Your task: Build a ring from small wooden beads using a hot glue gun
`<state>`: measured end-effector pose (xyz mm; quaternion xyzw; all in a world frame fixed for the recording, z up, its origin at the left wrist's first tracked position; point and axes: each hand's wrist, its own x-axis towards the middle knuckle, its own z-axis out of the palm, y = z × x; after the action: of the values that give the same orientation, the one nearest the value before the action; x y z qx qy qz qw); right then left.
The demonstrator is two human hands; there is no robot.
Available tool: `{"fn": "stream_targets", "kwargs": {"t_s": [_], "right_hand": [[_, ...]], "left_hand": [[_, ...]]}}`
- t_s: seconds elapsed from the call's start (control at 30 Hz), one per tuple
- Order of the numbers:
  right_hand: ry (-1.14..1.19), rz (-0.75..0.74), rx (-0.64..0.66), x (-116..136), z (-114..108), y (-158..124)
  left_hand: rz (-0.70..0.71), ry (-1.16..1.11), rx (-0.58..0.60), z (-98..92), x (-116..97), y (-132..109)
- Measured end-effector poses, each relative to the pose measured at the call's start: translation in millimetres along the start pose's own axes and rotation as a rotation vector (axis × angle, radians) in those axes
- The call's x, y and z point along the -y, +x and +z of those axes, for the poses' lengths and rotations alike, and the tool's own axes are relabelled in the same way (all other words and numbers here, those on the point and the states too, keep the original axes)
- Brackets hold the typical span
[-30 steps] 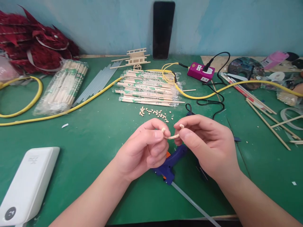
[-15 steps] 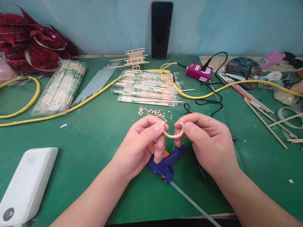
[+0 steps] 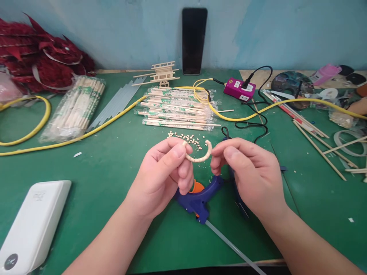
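Observation:
My left hand (image 3: 164, 168) pinches one end of a small U-shaped arc (image 3: 200, 158) between thumb and forefinger. The arc is pale and looks built from short wooden pieces joined in a curve, its ends pointing up. Beside its free end is my right hand (image 3: 248, 172), fingers curled together with nothing seen in them; I cannot tell whether a fingertip touches the arc. Under both hands a blue glue gun (image 3: 197, 202) with an orange trigger lies on the green table, a translucent glue stick (image 3: 229, 242) protruding from it. Tiny cut wooden pieces (image 3: 187, 138) are scattered just beyond.
Wrapped chopsticks (image 3: 177, 109) lie behind, near a small wooden cart (image 3: 164, 74) and an upright phone (image 3: 195, 41). A yellow cable (image 3: 114, 116) crosses the table by a purple power socket (image 3: 239, 89). A white power bank (image 3: 34, 221) sits left; loose sticks (image 3: 321, 151) lie right.
My right hand has let go of the arc's right end. My left hand has moved slightly left with the arc, which now shows more fully between the hands.

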<state>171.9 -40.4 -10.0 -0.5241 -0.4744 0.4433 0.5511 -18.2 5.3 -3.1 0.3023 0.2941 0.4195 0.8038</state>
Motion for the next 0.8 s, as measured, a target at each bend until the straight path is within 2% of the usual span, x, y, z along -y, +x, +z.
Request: {"fn": "stream_targets", "kwargs": {"t_s": [0.07,0.17,0.27,0.37,0.5,0.63,0.73,0.8], "right_hand": [[-0.208,-0.091,0.091,-1,-4,2],[-0.585,-0.278,0.462,-1,-14,5],[-0.847,-0.264,0.752,3,-17,1],[-1.021,-0.193,0.887,9,-11,-8],[-1.155,-0.194,0.958,11,0,-12],[-1.018,-0.248,0.987,6,-10,-6],[-0.713,-0.177,0.838,0,-27,-1],[-0.49,-0.132,0.705,-5,-36,0]], "left_hand": [[0.03,-0.016,0.016,-1.2,-9,-1],[0.099,-0.021,0.007,-4.9,-22,0],[0.183,0.016,-0.012,-9.9,-31,1],[0.259,0.06,-0.056,-14.3,-37,2],[0.347,0.112,-0.163,-20.0,-46,5],[0.467,0.203,-0.307,-30.5,-54,10],[0.555,0.303,-0.355,-36.1,-53,14],[0.569,0.349,-0.328,-33.9,-49,17]]}}
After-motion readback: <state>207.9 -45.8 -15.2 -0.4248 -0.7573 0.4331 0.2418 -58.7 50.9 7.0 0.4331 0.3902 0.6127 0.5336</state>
